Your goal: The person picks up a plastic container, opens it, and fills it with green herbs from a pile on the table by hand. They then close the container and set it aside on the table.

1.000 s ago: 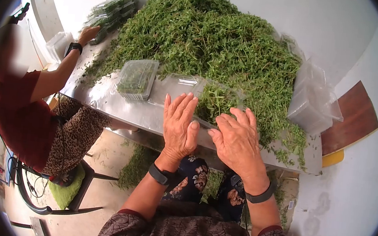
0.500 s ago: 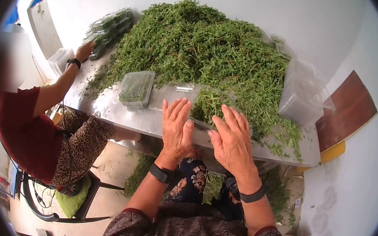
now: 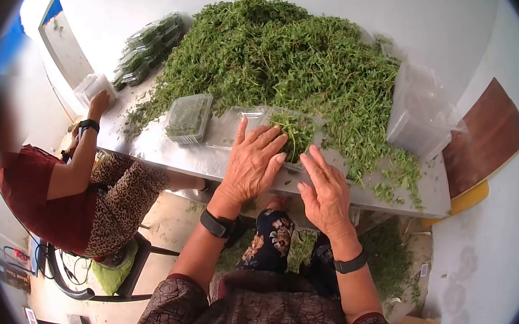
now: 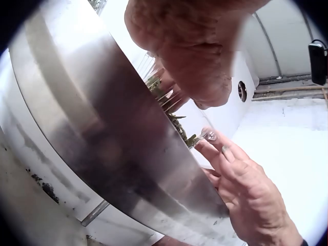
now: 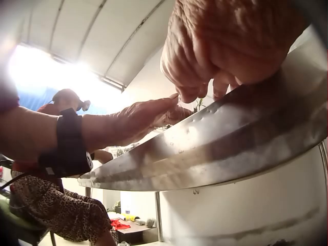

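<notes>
An open clear plastic box lies at the table's front edge, its empty lid [image 3: 225, 127] to the left and green sprigs [image 3: 293, 134] in its right half. My left hand [image 3: 253, 161] reaches over the box's near side, fingers extended, fingertips at the sprigs. At the box's right front corner is my right hand [image 3: 328, 197], its fingers nearly straight. In the left wrist view, the right hand [image 4: 251, 189] has its fingertips by the clear plastic edge. The right wrist view shows the left hand [image 5: 143, 115] low over the table edge.
A large heap of greens [image 3: 282, 58] covers the table's back. A closed filled box [image 3: 189, 118] sits left, stacked filled boxes [image 3: 148, 48] farther back, and empty boxes [image 3: 423, 112] right. Another person [image 3: 50, 198] sits at the left, one hand at clear containers [image 3: 95, 88].
My left hand has moved up and right, onto the sprigs in the box. My right hand stays near the right corner. The other person's hand has left the stacked boxes for the clear containers.
</notes>
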The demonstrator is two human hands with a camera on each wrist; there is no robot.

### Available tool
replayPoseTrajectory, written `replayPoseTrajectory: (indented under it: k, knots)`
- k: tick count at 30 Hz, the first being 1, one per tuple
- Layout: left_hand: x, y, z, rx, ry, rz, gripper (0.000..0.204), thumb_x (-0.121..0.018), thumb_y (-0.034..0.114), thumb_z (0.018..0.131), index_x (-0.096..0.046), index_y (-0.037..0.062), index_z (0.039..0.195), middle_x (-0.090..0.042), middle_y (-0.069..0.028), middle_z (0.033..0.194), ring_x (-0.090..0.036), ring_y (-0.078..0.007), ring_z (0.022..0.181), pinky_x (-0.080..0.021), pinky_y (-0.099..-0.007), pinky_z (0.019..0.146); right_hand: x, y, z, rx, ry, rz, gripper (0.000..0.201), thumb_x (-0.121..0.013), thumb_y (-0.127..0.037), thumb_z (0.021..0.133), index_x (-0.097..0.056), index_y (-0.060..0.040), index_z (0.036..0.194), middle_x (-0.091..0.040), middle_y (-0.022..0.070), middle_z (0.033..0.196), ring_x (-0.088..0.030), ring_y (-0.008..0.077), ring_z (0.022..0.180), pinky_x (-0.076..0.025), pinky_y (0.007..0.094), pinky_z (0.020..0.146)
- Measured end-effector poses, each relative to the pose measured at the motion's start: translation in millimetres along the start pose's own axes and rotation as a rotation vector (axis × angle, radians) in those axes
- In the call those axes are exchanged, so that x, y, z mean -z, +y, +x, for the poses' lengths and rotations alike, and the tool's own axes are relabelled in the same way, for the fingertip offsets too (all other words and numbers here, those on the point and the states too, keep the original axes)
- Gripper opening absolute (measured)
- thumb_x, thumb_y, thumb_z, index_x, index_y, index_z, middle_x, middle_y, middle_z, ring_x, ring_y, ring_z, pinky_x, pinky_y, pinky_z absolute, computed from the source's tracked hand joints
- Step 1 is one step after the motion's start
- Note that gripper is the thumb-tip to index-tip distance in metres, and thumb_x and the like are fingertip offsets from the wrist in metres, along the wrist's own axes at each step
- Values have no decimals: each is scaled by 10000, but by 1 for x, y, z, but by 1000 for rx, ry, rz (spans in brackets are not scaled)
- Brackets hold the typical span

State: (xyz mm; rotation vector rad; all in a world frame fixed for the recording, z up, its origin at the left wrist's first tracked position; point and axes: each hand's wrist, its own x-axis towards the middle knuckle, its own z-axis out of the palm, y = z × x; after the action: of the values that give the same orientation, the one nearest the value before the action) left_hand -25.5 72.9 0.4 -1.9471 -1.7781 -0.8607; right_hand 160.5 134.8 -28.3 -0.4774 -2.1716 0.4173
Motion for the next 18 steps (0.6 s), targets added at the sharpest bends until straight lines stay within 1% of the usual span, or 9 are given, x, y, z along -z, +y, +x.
replayPoseTrajectory:
  k: [1,2,3,5,6,8,13,18]
  knots:
    - [0,-1,1,-4,-43,17,339,-488,267,901,-620,40,1115,-598,-121,1168,-490,-299,1169,-155,-526,1125,0,-1,0,-1,3,-4,547,-656,-64,768,-507,-63,1294,-469,134,1373,-539,311,1113,-420,416,958]
    - [-1,-1,2,-25,0,1,297,-502,264,898,-645,42,1032,-633,-102,1080,-529,-280,1106,-171,-531,1115,-1,-1,1,-1,8,-9,552,-661,-65,760,-510,-63,1291,-469,134,1373,-547,311,1095,-428,413,949]
    - [0,-1,4,-23,-5,3,297,-502,264,898,-645,42,1032,-633,-102,1080,-529,-280,1106,-171,-531,1115,0,-2,1,-3,7,-4,552,-661,-65,760,-510,-63,1291,-469,134,1373,-547,311,1095,-428,413,949]
    - [2,0,6,2,-45,-36,266,-513,262,899,-666,50,946,-648,-82,1015,-559,-260,1052,-184,-522,1112,0,-2,2,-1,9,-11,559,-667,-63,748,-513,-65,1285,-472,132,1370,-556,316,1078,-437,412,939]
    - [2,-1,6,3,-48,-34,266,-513,262,899,-666,50,946,-648,-82,1015,-559,-260,1052,-184,-522,1112,0,-2,2,-2,8,-8,559,-667,-63,748,-513,-65,1285,-472,132,1370,-556,316,1078,-437,412,939]
    - [0,-1,7,18,-20,-79,249,-521,255,899,-675,60,881,-653,-68,944,-578,-249,993,-196,-509,1110,1,-3,3,-9,8,-14,558,-670,-61,744,-517,-72,1281,-478,128,1364,-558,314,1077,-438,411,943]
    - [0,-1,7,46,-29,-124,236,-527,239,893,-675,62,843,-639,-69,901,-579,-257,964,-210,-500,1107,3,-5,2,-24,-3,-21,557,-677,-63,739,-522,-80,1274,-488,112,1353,-560,306,1077,-447,410,936]
    - [-6,2,4,39,24,-127,213,-541,222,875,-663,60,813,-631,-61,884,-581,-243,963,-200,-506,1110,3,-6,2,-24,-6,-35,550,-674,-59,749,-519,-84,1277,-468,92,1375,-559,297,1077,-454,399,930]
